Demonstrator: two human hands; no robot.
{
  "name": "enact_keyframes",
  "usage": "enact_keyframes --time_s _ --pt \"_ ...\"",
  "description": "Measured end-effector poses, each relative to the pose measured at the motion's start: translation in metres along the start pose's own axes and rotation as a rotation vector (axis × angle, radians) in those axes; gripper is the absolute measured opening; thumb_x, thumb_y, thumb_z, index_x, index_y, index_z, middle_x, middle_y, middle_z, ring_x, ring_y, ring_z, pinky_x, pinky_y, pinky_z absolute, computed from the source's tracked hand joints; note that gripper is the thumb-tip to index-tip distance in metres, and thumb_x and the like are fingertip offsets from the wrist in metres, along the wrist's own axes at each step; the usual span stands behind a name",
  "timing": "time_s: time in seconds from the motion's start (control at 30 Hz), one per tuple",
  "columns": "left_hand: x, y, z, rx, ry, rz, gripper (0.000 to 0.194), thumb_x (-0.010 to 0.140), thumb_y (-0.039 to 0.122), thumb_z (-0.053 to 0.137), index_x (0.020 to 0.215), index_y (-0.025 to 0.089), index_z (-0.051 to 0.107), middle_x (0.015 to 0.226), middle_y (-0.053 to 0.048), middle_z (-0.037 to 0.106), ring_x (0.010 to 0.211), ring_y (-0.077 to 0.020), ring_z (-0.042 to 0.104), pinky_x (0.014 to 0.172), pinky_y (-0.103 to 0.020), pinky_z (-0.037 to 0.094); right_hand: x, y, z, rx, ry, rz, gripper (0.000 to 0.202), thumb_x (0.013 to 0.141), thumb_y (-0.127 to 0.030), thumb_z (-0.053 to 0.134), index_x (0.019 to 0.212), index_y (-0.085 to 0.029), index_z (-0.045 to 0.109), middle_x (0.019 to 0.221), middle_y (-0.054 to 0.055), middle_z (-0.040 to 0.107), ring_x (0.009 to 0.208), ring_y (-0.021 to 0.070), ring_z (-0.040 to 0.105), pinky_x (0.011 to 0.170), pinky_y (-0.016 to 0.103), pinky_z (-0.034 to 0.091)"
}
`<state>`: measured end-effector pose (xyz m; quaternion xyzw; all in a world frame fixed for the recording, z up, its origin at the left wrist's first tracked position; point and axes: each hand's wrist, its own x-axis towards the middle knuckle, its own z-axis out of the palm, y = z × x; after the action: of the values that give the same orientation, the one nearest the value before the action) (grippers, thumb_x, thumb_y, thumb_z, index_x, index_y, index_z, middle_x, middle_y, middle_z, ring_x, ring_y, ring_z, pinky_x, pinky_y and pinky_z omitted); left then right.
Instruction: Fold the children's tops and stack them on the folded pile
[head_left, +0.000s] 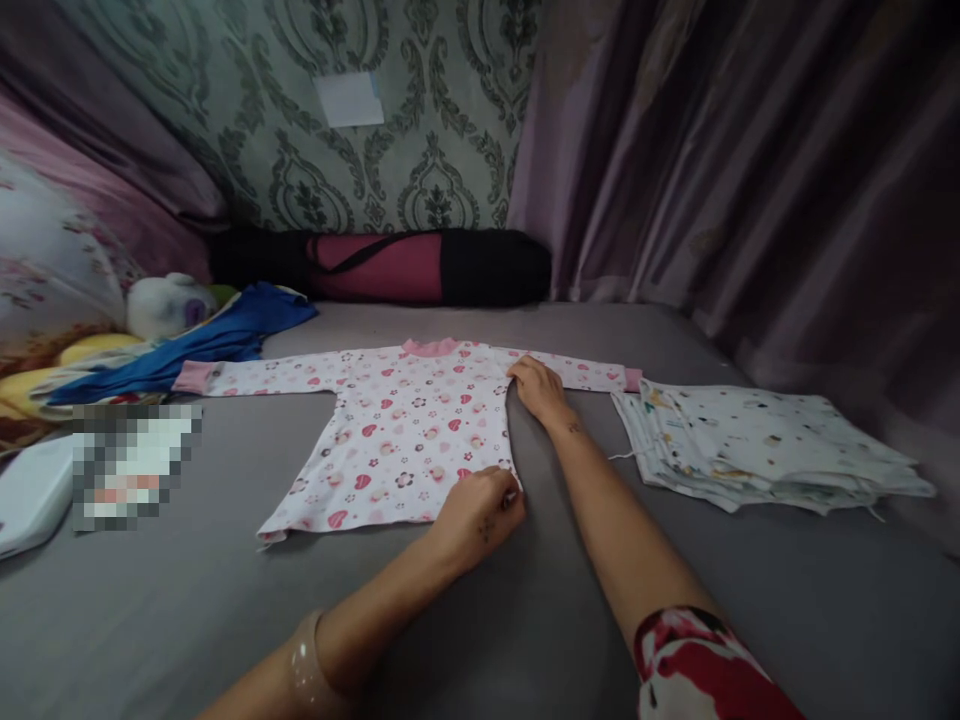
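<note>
A small white long-sleeved shirt (pixel 397 430) with pink hearts and flowers lies spread flat on the grey sheet, its pink collar away from me and both sleeves stretched sideways. My left hand (pixel 484 510) is closed on the shirt's lower right corner, the fingers curled at the hem. Farther up, my right hand (pixel 538 388) pinches the same side edge just under the right sleeve. The right cuff reaches the edge of a stack of folded white printed cloths (pixel 765 440).
A blue garment (pixel 187 340) and a plush toy (pixel 169 303) lie at the left, near a white box (pixel 34 495) and a blurred-out packet (pixel 135 470). Along the patterned wall rests a black and dark-pink bolster-shaped bag (pixel 382 267). Purple curtains (pixel 622 150) hang at the right.
</note>
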<state>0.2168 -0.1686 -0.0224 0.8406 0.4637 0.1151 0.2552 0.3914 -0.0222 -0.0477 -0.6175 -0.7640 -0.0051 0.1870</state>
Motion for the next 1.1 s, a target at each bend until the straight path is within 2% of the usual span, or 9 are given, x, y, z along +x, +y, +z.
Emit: enact_keyframes --time_s 0.1,0.2,0.33,0.53,0.67,0.77,0.87,1.0,1.1 --pt "0.003 0.006 -0.003 -0.059 0.026 -0.051 0.018 0.086 0.017 0.046 0.078 0.018 0.062 0.078 -0.003 0.067 0.071 -0.0141 0.061 0.065 -0.024 0.040 0.001 0.001 0.001 -0.004 0.006 0.004 0.035 0.092 -0.009 0.041 0.106 -0.022 0.070 0.112 0.006 0.065 0.106 0.0188 0.057 0.091 0.028 0.043" --pt "0.003 0.007 0.001 -0.057 0.045 -0.014 0.018 0.087 0.017 0.046 0.079 0.017 0.062 0.079 -0.003 0.066 0.072 -0.0138 0.061 0.066 -0.023 0.041 0.001 0.000 0.001 -0.007 0.003 0.015 0.035 0.092 -0.009 0.040 0.106 -0.022 0.070 0.112 0.006 0.065 0.106 0.0188 0.057 0.092 0.028 0.042" --pt "0.001 0.005 0.012 0.054 0.017 0.100 0.019 0.092 0.020 0.043 0.088 0.016 0.061 0.090 -0.006 0.066 0.083 -0.0168 0.062 0.072 -0.025 0.045 0.001 -0.001 0.002 -0.020 0.016 0.008 0.035 0.092 -0.009 0.039 0.104 -0.020 0.070 0.110 0.007 0.065 0.106 0.0196 0.056 0.093 0.029 0.042" --pt "0.004 0.011 0.012 0.198 -0.019 0.111 0.023 0.096 0.023 0.039 0.098 0.014 0.060 0.099 -0.009 0.065 0.091 -0.0193 0.062 0.078 -0.029 0.049 0.002 0.000 0.005 -0.040 0.038 0.005 0.034 0.089 -0.007 0.041 0.102 -0.018 0.071 0.110 0.009 0.066 0.107 0.0216 0.056 0.094 0.031 0.043" --pt "0.008 0.011 0.014 0.281 -0.012 0.149 0.024 0.097 0.022 0.039 0.100 0.012 0.060 0.100 -0.011 0.065 0.094 -0.0213 0.062 0.080 -0.031 0.050 0.000 -0.005 -0.002 -0.086 -0.033 0.011 0.038 0.086 -0.006 0.041 0.111 -0.016 0.068 0.116 0.009 0.065 0.111 0.0237 0.056 0.099 0.034 0.041" --pt "0.004 0.012 0.014 0.344 0.006 0.233 0.027 0.097 0.021 0.037 0.102 0.009 0.060 0.098 -0.013 0.064 0.095 -0.0239 0.061 0.080 -0.034 0.050 -0.006 -0.022 -0.010 -0.129 -0.078 0.062 0.044 0.088 -0.009 0.038 0.125 -0.015 0.061 0.127 0.012 0.061 0.116 0.0270 0.055 0.101 0.040 0.041" --pt "-0.013 0.012 0.002 0.338 -0.011 0.375 0.027 0.096 0.028 0.044 0.102 0.007 0.060 0.097 -0.014 0.063 0.096 -0.0263 0.060 0.083 -0.037 0.049 -0.015 -0.055 -0.010 -0.131 -0.106 0.020 0.048 0.092 -0.014 0.035 0.137 -0.011 0.049 0.139 0.016 0.052 0.126 0.0282 0.048 0.105 0.042 0.037" --pt "-0.054 -0.005 -0.033 0.117 -0.106 0.517 0.029 0.093 0.035 0.052 0.110 0.012 0.057 0.109 -0.013 0.064 0.101 -0.0228 0.060 0.088 -0.032 0.047 -0.039 -0.101 -0.002 -0.012 -0.285 -0.068 0.056 0.098 -0.033 0.032 0.146 -0.005 0.035 0.153 0.019 0.032 0.142 0.0267 0.027 0.115 0.041 0.024" --pt "-0.090 -0.042 -0.059 -0.074 -0.050 0.366 0.024 0.094 0.035 0.048 0.108 0.019 0.059 0.107 -0.008 0.065 0.097 -0.0187 0.061 0.085 -0.028 0.047 -0.064 -0.116 0.000 0.032 -0.378 -0.033 0.062 0.099 -0.044 0.026 0.150 -0.009 0.028 0.158 0.017 0.019 0.146 0.0298 0.015 0.117 0.050 0.015"
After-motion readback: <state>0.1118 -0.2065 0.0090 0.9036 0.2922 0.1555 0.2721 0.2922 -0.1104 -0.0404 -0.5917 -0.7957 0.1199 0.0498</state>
